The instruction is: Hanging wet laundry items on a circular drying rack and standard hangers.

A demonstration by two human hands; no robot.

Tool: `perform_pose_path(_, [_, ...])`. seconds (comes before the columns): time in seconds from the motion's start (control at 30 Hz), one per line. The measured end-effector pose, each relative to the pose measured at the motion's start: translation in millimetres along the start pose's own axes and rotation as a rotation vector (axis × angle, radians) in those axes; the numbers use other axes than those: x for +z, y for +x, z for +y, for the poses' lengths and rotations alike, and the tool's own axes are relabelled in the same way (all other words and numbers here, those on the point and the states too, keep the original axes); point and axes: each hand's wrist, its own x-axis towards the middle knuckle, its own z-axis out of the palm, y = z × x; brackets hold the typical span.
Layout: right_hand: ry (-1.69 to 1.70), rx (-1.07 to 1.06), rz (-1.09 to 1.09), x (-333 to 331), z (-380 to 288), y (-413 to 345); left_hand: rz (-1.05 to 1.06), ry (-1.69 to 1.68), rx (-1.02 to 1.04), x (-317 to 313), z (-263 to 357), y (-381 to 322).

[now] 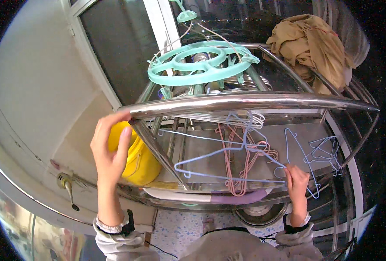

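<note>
My right hand (pixel 298 179) is closed on the right corner of a blue coated-wire clothes hanger (pixel 212 152), held above the metal shelf (pixel 277 125) of a steel rack. At the left, my left hand (pixel 109 146) has its fingers apart, with fingertips at the end of the rack's thick steel rail (pixel 245 101); whether it grips the rail is unclear. Pink hangers (pixel 227 156) lie in a bunch behind the held hanger. More blue hangers (pixel 325 151) lie on the shelf's right side. White hangers (pixel 212 120) are bunched under the rail.
A round turquoise clip hanger (pixel 202 76) hangs on cords above the rack. A yellow bucket (pixel 142 166) stands at the left. Brown cloth (pixel 313 49) is heaped at the back right. The slanted steel bar (pixel 158 153) stands between my left hand and the hangers.
</note>
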Motion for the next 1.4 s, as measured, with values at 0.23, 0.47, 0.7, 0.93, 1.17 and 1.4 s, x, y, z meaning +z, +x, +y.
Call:
perform_pose_path(0.23, [0.054, 0.017, 0.068, 16.8, -13.5, 45.2, -0.166, 0.045, 0.134, 28.3, -0.9, 66.3])
perform_pose_path(0.47, [0.106, -0.056, 0.070, 35.1, -15.2, 72.1, -0.527, 0.164, 0.301, 57.9, -15.3, 109.9])
perform_pose_path(0.7, [0.061, -0.074, 0.119, 48.7, -1.3, 75.4, -0.464, 0.194, 0.308, 68.9, -16.7, 122.0])
perform_pose_path(0.93, [0.123, -0.075, 0.100, 47.1, -13.0, 95.4, -0.362, 0.200, 0.314, 63.3, -13.1, 126.2])
perform_pose_path(1.17, [0.135, -0.045, -0.001, 58.7, -26.8, 106.4, -0.340, 0.155, 0.329, 65.8, -19.8, 124.0])
perform_pose_path(1.4, [0.194, 0.106, -0.010, 66.8, -53.7, 100.6, -0.402, 0.118, 0.298, 63.9, -25.7, 114.2])
